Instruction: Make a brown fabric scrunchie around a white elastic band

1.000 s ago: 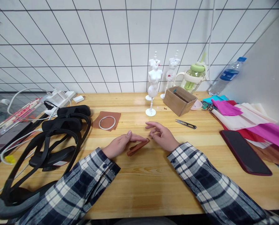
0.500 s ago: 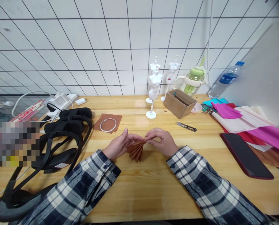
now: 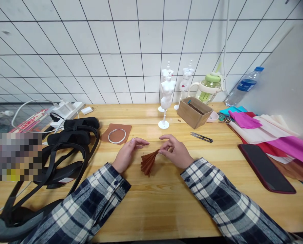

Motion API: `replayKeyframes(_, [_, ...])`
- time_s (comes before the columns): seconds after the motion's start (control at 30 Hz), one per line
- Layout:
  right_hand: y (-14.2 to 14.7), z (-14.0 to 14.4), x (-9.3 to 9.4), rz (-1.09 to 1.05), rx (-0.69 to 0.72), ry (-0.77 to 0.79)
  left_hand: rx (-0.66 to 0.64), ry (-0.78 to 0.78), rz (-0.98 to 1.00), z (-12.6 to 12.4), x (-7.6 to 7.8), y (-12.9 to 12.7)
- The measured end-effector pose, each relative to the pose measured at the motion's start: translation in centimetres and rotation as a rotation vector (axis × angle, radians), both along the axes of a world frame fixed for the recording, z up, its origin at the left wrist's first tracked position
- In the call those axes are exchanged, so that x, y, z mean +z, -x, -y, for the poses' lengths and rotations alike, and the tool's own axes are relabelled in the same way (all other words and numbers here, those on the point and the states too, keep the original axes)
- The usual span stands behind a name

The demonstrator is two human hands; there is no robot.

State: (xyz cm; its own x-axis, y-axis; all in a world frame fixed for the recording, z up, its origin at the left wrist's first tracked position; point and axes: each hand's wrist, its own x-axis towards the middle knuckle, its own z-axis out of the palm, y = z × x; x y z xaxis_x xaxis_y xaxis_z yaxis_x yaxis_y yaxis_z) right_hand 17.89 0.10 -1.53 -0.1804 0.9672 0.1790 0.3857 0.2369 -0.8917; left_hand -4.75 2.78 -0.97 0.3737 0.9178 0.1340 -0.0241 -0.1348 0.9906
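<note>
A wooden table (image 3: pixel 166 203) carries black headsets (image 3: pixel 65 149) at its left edge, a brown sheet with a white ring (image 3: pixel 116 135) left of centre, white mannequin stands (image 3: pixel 165 98), a cardboard box (image 3: pixel 194 112) and thread snips (image 3: pixel 201 137) toward the back edge, a dark phone (image 3: pixel 265 167) and coloured paper sheets (image 3: pixel 268 130) at the right edge, and a pleated brown paper fan (image 3: pixel 148 162) mid-table.

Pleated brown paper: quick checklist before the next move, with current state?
1. Right hand pinches one end of the pleated brown paper: ok.
2. Pleats fanned open, not flattened: ok.
3. Left hand off the paper, fingers loose: ok.
4. White ring within reach, lying on the brown sheet: ok.
5. Scissors shut, clear of both hands: ok.
6. Pleats even in width: cannot tell.
</note>
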Motion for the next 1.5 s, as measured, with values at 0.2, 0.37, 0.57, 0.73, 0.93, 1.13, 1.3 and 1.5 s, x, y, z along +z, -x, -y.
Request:
replayKeyframes(0.2, [-0.6, -0.4, -0.7, 0.327, -0.115, -0.004, 0.109, -0.315, -0.397, 0.2, 0.8, -0.2])
replayKeyframes(0.37, [-0.1, 0.2, 0.7, 0.255, -0.105, -0.214, 0.192, -0.577, -0.550, 0.8, 1.2, -0.4])
replayKeyframes(0.57, [1.1, 1.1, 1.7, -0.030, 0.151, -0.088, 0.228, -0.764, -0.474, 1.1, 0.4, 0.0])
replayKeyframes(0.73, [1.2, 1.1, 1.5, -0.193, 0.241, 0.265, 0.076, -0.782, -0.394, 0.8, -0.2, 0.3])
replayKeyframes(0.93, [1.3, 1.2, 1.1, -0.230, 0.295, 0.333, -0.032, -0.709, -0.424, 0.7, 0.0, 0.2])
replayKeyframes(1.13, [1.3, 1.1, 0.9, -0.338, 0.317, 0.429, -0.040, -0.657, -0.415, 0.5, -0.1, 0.3])
replayKeyframes(1.3, [1.5, 1.4, 1.3, -0.392, 0.369, 0.467, -0.058, -0.639, -0.423, 0.5, 0.0, 0.3])
replayKeyframes(1.5, [1.5, 1.4, 1.3, -0.353, 0.341, 0.434, -0.061, -0.583, -0.495, 0.6, 0.2, 0.2])
